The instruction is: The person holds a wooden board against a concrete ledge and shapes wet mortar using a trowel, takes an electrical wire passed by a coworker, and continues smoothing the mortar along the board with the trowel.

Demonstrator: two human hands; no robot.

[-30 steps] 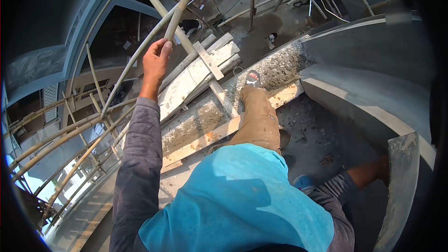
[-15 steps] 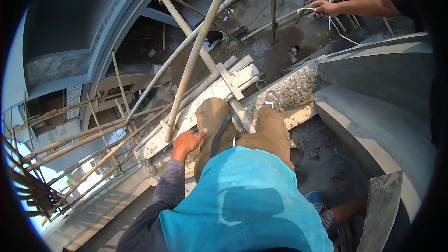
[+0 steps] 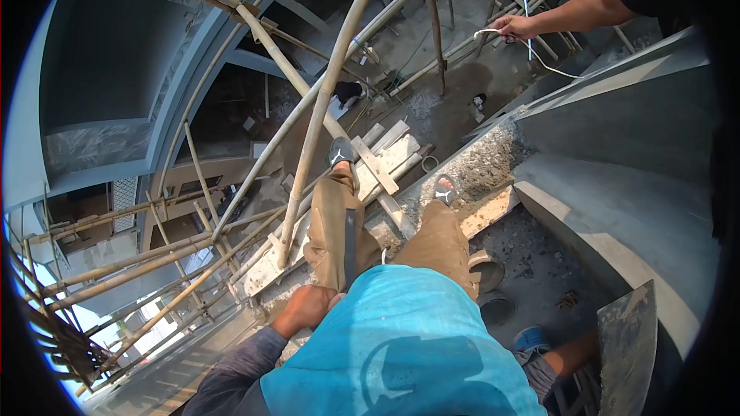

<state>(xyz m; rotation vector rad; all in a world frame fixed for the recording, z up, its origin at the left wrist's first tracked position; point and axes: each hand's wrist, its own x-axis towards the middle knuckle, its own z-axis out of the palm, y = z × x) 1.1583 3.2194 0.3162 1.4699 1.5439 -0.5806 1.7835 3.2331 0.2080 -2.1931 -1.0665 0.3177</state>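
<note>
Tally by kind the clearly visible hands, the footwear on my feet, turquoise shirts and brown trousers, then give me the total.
Hands: 2 (your left hand, the other person's hand); your right hand isn't clearly visible
Footwear: 2 (left one, right one)
Turquoise shirt: 1
Brown trousers: 1 pair
Total: 6

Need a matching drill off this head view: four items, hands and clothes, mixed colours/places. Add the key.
Column 1
1. Left hand
2. Wearer's shirt
3. Trousers
4. Other person's hand

Column 2
A. Brown
B. Upper right of the view, holding a white cord
C. Bright blue
D. Curled, low in the view, left of centre

Pairs: 1-D, 2-C, 3-A, 4-B
</note>
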